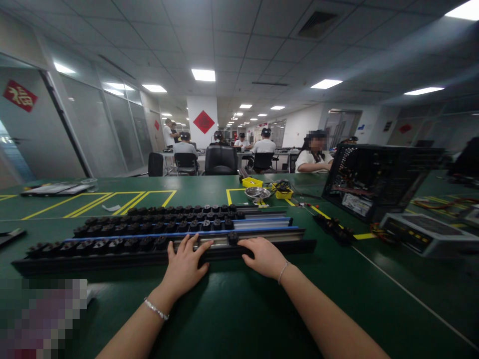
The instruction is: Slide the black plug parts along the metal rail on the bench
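Across the green table, long black rails (277,245) lie side by side, with rows of small black socket modules (130,244) seated along their left and middle parts. My left hand (185,264) is spread over the front rail, its fingertips resting on the rail just right of the last module in the row. Farther right, a single black socket module (233,238) sits apart from the row in the same rail. My right hand (264,255) has its fingertips closed at this module's right side, thumb low by the rail's front wall. Blue strips (258,225) run along the rails behind.
An open black computer case (374,179) and a grey power supply (430,234) stand at right. Beyond the rails are a metal bowl (257,193), a yellow tray (252,183) and cables. More black modules (333,228) lie right. A co-worker (312,157) sits across the table.
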Action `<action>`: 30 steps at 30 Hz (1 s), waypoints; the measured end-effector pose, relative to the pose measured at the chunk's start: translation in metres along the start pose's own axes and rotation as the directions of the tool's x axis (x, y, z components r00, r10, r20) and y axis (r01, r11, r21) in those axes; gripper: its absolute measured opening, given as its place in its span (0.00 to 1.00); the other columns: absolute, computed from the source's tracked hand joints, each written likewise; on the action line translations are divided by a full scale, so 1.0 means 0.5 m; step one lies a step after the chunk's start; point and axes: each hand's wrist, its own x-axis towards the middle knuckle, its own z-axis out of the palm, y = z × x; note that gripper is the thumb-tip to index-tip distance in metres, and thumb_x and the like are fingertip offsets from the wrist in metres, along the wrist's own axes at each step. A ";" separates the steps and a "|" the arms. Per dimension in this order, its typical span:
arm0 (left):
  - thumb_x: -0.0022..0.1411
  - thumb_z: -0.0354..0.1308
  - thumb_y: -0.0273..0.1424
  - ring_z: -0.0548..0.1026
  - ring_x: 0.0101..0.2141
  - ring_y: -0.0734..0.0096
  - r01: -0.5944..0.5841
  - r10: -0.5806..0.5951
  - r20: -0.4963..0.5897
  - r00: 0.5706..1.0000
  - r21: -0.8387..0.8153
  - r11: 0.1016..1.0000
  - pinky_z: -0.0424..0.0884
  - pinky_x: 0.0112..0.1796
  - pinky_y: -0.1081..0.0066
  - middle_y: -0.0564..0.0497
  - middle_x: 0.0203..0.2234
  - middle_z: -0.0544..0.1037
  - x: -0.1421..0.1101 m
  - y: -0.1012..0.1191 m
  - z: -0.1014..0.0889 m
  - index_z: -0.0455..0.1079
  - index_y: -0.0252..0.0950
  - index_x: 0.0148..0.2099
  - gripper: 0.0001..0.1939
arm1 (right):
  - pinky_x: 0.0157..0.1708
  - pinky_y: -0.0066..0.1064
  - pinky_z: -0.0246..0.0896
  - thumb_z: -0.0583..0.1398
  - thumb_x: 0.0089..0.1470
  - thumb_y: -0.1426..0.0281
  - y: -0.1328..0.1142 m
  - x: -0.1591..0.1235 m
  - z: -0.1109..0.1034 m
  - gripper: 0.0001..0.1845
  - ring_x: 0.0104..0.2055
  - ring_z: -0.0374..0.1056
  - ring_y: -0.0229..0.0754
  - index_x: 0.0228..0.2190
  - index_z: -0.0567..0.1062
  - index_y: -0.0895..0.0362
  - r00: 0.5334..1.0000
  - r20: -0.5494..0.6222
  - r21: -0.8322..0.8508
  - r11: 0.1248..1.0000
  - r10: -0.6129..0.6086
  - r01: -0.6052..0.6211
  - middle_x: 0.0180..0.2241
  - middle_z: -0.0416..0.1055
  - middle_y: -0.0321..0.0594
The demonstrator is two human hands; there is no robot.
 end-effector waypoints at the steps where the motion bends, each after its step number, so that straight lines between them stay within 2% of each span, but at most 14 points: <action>1: 0.54 0.53 0.36 0.53 0.60 0.47 0.001 -0.001 0.001 1.000 0.000 1.000 0.37 0.54 0.36 0.46 0.61 0.58 0.000 0.000 0.000 0.58 0.56 0.59 0.29 | 0.52 0.34 0.55 0.55 0.52 0.66 0.000 0.000 -0.001 0.21 0.48 0.66 0.42 0.49 0.71 0.54 1.000 0.000 0.001 1.000 0.001 -0.001 0.46 0.72 0.40; 30: 0.54 0.52 0.37 0.53 0.60 0.47 -0.023 0.023 -0.014 1.000 0.026 0.999 0.40 0.54 0.36 0.45 0.60 0.59 -0.001 -0.002 0.000 0.56 0.57 0.59 0.29 | 0.49 0.33 0.58 0.54 0.52 0.67 0.007 -0.001 -0.010 0.19 0.46 0.67 0.42 0.46 0.72 0.55 1.000 -0.001 0.028 1.000 0.012 -0.012 0.44 0.73 0.39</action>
